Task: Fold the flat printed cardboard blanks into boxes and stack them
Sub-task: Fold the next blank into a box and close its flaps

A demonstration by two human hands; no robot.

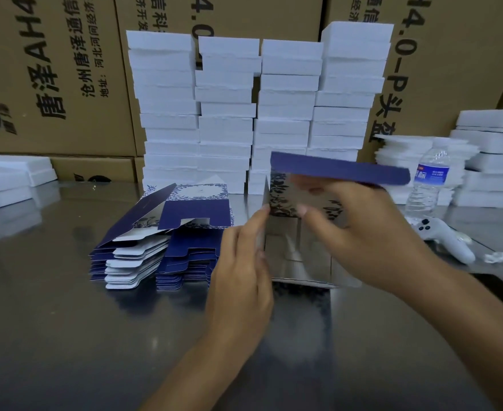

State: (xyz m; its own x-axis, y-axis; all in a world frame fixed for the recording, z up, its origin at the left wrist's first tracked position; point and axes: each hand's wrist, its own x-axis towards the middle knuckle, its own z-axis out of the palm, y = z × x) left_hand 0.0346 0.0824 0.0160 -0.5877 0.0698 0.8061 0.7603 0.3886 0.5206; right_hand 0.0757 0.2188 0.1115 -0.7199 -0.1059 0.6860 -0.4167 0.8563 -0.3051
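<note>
A partly folded box (pixel 297 250) with a dark blue flap (pixel 339 170) on top and a shiny inner face stands on the metal table (pixel 66 321). My left hand (pixel 241 271) presses flat against its left side with straight fingers. My right hand (pixel 360 229) grips the box from the right, fingers curled over its printed upper panel. A pile of flat blue-and-white printed blanks (pixel 161 241) lies just left of my hands. Four tall stacks of white folded boxes (pixel 256 114) stand behind.
Brown shipping cartons (pixel 51 69) wall off the back. More white boxes sit at the far left (pixel 10 176) and far right (pixel 493 161). A water bottle (pixel 428 179) and a white game controller (pixel 443 235) lie at the right.
</note>
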